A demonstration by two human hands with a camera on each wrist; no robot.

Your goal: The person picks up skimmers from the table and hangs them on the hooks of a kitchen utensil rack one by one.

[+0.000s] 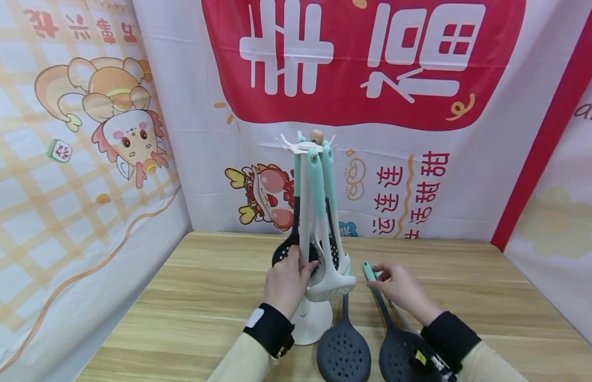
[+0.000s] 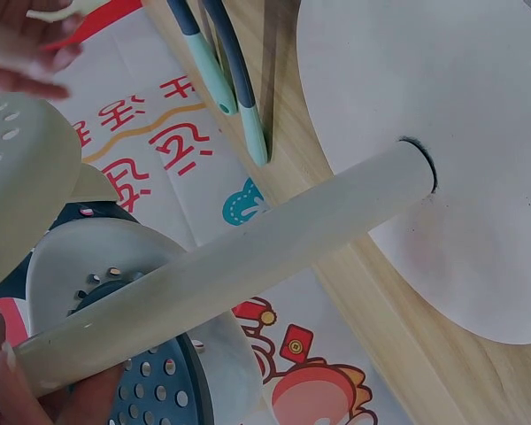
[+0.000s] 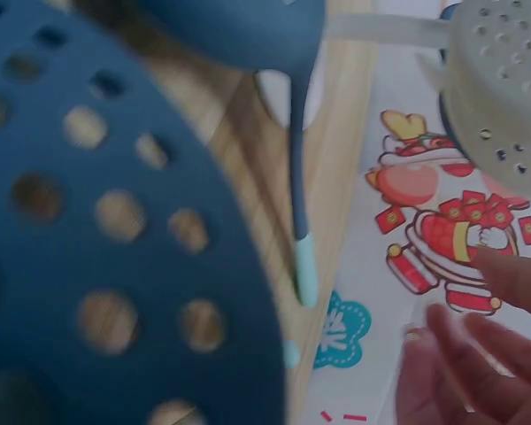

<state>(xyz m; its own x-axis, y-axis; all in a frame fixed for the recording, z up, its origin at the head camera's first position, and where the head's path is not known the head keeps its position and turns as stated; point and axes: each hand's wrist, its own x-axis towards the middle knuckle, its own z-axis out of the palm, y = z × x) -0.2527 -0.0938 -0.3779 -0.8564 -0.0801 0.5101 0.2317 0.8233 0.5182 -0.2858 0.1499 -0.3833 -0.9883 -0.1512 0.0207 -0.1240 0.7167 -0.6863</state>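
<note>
My left hand (image 1: 286,281) grips the white pole (image 2: 248,239) of a rotating-style utensil stand (image 1: 312,329), its thumb and fingers round the pole above the base. From the stand's top hooks hang several utensils with turquoise handles, among them a white slotted ladle (image 1: 330,285) and a dark perforated skimmer (image 1: 282,252). My right hand (image 1: 401,289) hovers by the turquoise handle (image 1: 368,270) of a dark skimmer (image 1: 393,345) lying on the table. Its fingers are loosely bent, and nothing shows between them in the right wrist view. Another dark skimmer (image 1: 343,350) lies beside the base.
The wooden table (image 1: 219,297) meets a printed cloth backdrop (image 1: 190,106) behind the stand. A second cloth (image 1: 85,212) hangs along the left side. Under my right forearm a pale utensil shaft (image 1: 404,318) is partly hidden.
</note>
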